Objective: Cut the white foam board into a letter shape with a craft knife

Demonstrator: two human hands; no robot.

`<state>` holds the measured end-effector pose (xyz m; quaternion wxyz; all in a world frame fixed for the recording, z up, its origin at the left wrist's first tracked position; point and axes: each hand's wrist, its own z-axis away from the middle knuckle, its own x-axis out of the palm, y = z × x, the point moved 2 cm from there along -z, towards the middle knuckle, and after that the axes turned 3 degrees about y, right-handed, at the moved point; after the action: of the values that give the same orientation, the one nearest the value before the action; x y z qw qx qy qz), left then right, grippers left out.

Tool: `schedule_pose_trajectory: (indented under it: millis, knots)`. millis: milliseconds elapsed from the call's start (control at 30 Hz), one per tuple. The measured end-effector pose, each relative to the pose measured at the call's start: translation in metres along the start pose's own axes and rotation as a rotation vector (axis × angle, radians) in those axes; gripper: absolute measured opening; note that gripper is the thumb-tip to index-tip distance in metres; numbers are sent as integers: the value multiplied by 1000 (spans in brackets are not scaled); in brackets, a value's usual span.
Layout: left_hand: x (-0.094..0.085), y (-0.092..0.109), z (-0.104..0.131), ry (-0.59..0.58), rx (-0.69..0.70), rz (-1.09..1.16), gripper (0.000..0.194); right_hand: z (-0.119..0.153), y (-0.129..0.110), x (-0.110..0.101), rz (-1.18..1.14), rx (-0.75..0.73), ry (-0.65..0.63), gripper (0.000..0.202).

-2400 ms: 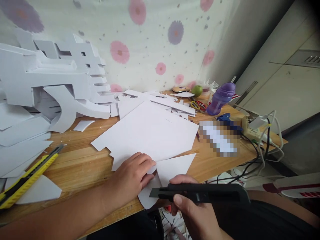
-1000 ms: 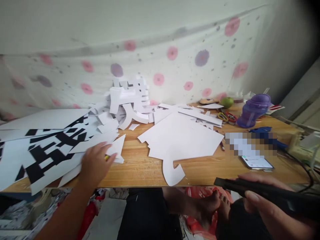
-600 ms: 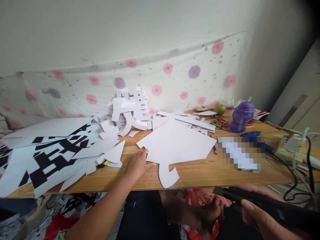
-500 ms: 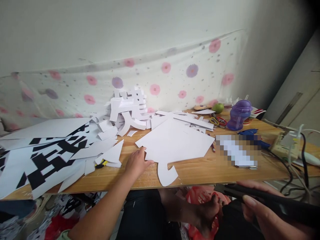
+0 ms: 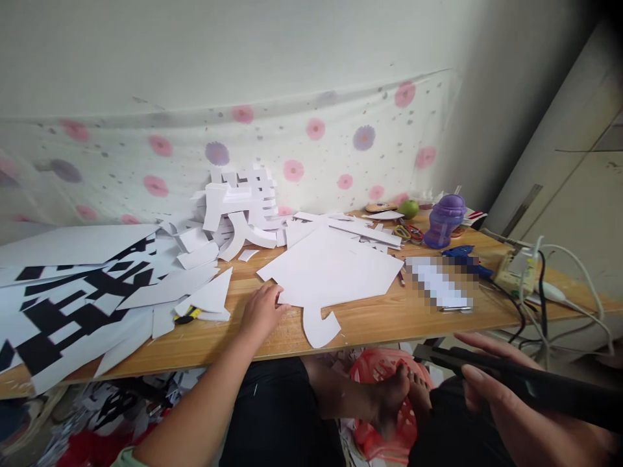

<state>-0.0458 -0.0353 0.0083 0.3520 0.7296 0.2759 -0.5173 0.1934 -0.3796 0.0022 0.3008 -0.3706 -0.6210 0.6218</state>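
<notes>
A large white sheet of board (image 5: 335,266) lies flat on the wooden table, with a hook-shaped tab (image 5: 320,326) at its near edge. My left hand (image 5: 264,310) rests on the table at the sheet's left corner. Its thumb is spread from the fingers, and the fingertips touch the sheet's edge. Low on the right, my right hand (image 5: 501,392) is closed around a long black object (image 5: 516,375), held past the table's front edge. I cannot make out its exact kind. Left of my left hand lies a yellow and black tool (image 5: 187,315), partly under white offcuts.
Cut white pieces stand in a stack (image 5: 241,207) at the back. Black-and-white printed sheets (image 5: 82,305) cover the left. Scissors (image 5: 409,233), a purple bottle (image 5: 445,220), a blue glue gun (image 5: 464,259) and a power strip (image 5: 518,272) with cables are right. Below is a red basket (image 5: 363,428).
The view has shifted slightly to the right. My left hand stays at the sheet's corner, and my right hand still holds the black object.
</notes>
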Motion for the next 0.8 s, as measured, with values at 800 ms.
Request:
schedule_pose_trajectory:
  millis: [800]
  knots:
    - [-2, -16, -15, -7, -144, 261, 16, -33, -9, 36, -170, -3, -112, 32]
